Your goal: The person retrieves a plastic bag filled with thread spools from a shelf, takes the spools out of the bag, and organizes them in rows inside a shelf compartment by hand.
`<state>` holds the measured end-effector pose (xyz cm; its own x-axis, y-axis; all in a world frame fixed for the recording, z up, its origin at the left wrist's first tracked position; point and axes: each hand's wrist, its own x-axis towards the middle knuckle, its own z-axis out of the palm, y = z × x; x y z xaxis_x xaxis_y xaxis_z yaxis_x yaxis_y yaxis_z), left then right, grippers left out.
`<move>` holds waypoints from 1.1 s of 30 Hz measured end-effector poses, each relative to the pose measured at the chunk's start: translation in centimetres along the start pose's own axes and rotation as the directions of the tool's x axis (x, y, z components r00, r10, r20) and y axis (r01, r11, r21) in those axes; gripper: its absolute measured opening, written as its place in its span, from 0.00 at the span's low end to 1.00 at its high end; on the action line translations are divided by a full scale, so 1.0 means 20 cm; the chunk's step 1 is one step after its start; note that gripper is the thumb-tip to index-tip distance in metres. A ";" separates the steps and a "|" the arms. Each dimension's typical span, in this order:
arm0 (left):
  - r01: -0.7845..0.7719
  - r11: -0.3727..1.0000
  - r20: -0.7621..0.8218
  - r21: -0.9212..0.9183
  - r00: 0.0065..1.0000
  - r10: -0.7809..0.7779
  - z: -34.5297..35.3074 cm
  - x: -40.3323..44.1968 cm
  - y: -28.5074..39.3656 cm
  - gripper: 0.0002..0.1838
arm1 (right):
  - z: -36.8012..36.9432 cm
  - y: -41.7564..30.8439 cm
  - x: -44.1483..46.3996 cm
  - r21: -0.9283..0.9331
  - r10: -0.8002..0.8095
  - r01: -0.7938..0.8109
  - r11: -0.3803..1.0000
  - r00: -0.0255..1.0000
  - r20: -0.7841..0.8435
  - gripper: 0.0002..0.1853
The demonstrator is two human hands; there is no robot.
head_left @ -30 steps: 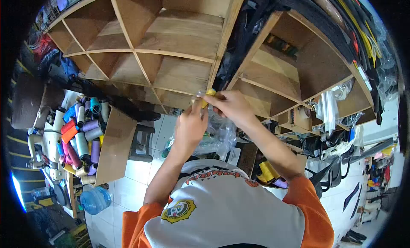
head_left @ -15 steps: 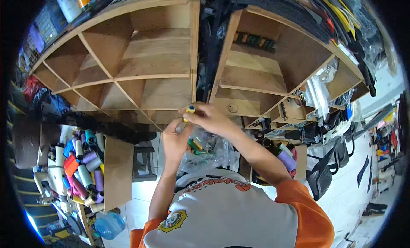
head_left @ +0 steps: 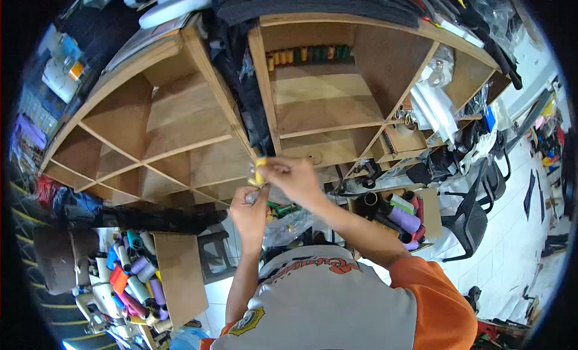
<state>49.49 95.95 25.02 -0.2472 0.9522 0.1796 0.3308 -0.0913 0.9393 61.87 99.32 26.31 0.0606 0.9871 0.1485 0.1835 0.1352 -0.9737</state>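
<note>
In front of the wooden shelves, both hands meet around a small yellow spool (head_left: 260, 171). My right hand (head_left: 296, 180) has its fingers pressed round the spool's upper part. My left hand (head_left: 248, 212) is just below, its fingers closed at the spool's lower end; a small clear or shiny bit shows between them, too small to name. Beneath the hands lies a clear plastic bag (head_left: 289, 228) with green items near it. A row of yellow and green spools (head_left: 310, 53) stands at the back of the upper right compartment.
Wooden shelves (head_left: 208, 141) span the front. A cardboard box (head_left: 177, 278) of coloured thread cones is at the lower left, beside a dark stool (head_left: 215, 253). Another box of cones (head_left: 404, 217) stands right of the body, with a black chair (head_left: 469, 220) beyond it.
The view has swung to the right, bringing the right shelf and its spool row into fuller sight. Both hands remain together at the yellow spool, whose tilt has changed.
</note>
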 end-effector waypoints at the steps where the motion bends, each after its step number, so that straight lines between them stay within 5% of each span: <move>1: 0.065 0.997 0.018 -0.041 0.998 -0.065 0.00 0.01 0.00 0.10 | -0.05 0.00 0.04 0.109 0.005 -0.001 0.994 0.999 -0.038 0.16; 2: 0.129 0.988 0.034 -0.082 0.991 -0.127 0.00 0.02 0.00 0.10 | -0.13 0.00 0.12 0.164 0.100 -0.087 0.983 0.993 -0.069 0.15; 3: 0.191 0.974 0.050 -0.124 0.981 -0.186 -0.01 0.02 -0.02 0.10 | -0.18 0.03 0.22 0.412 0.082 -0.017 0.911 0.987 -0.141 0.14; 4: -0.306 0.941 -0.055 0.143 0.947 0.316 -0.01 0.07 -0.24 0.11 | -0.27 -0.06 0.29 0.384 0.100 -0.020 0.923 0.977 -0.189 0.14; 6: 0.001 1.000 -0.029 0.014 1.000 -0.001 -0.04 0.07 -0.19 0.13 | -0.39 0.13 0.58 0.064 -0.133 0.168 0.984 0.921 -0.366 0.15; 8: 0.283 0.958 0.030 -0.053 0.959 -0.282 -0.06 0.05 -0.11 0.15 | -0.43 0.16 0.84 -0.109 -0.212 0.182 0.977 0.866 -0.453 0.15; 11: 0.257 0.966 0.064 -0.024 0.965 -0.255 -0.06 0.04 -0.30 0.16 | -0.39 0.31 1.19 -0.396 -0.399 0.221 0.891 0.796 -0.455 0.14; 14: 0.333 0.939 0.124 -0.082 0.939 -0.322 -0.08 0.01 -0.28 0.19 | -0.32 0.52 1.49 -0.507 -0.236 0.023 0.861 0.903 -0.360 0.13; 22: 0.497 0.868 0.002 -0.003 0.868 -0.497 -0.16 0.00 -0.30 0.18 | -0.17 0.96 1.87 -0.905 -0.558 0.203 0.372 0.829 -0.043 0.10; 26: 0.484 0.866 -0.019 -0.126 0.872 -0.490 -0.20 0.01 -0.35 0.16 | -0.13 1.00 1.91 -0.704 -0.477 0.188 0.685 0.846 -0.238 0.05; 29: 0.474 0.867 -0.049 -0.150 0.873 -0.486 -0.23 0.01 -0.36 0.15 | -0.11 0.92 1.88 -0.646 -0.640 0.289 0.707 0.649 -0.410 0.06; 32: 0.444 0.879 -0.074 -0.174 0.885 -0.461 -0.24 0.01 -0.38 0.15 | -0.12 0.92 1.87 -0.773 -0.459 0.083 0.630 0.842 -0.284 0.07; 33: 0.439 0.882 -0.075 -0.171 0.887 -0.456 -0.24 0.01 -0.40 0.15 | -0.12 0.88 1.85 -0.726 -0.483 0.116 0.678 0.815 -0.321 0.07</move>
<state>42.40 95.50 19.04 -0.4388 0.8638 -0.2474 0.0271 0.2879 0.9573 69.68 138.02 15.05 0.2756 0.7112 0.6467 0.8438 0.1433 -0.5171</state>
